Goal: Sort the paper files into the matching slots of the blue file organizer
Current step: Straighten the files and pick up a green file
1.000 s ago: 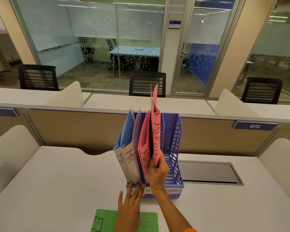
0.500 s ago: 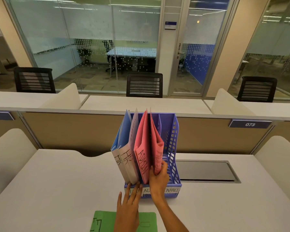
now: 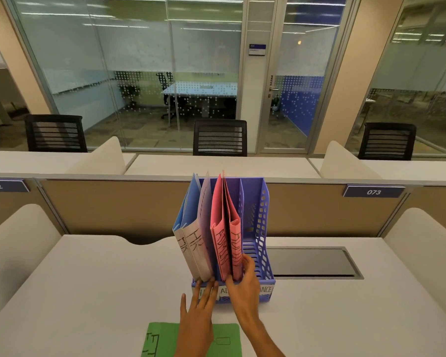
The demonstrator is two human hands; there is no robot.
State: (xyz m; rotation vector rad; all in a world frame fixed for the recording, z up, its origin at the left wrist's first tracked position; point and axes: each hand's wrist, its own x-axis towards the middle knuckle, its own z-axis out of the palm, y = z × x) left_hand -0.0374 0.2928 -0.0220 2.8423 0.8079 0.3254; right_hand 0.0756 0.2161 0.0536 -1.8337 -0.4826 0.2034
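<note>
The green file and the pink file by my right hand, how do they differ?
The green file lies flat on the desk, outside the organizer; the pink file stands upright in a slot. The right hand touches the pink file; the left hand hovers over the green. Both bear handwritten labels.
</note>
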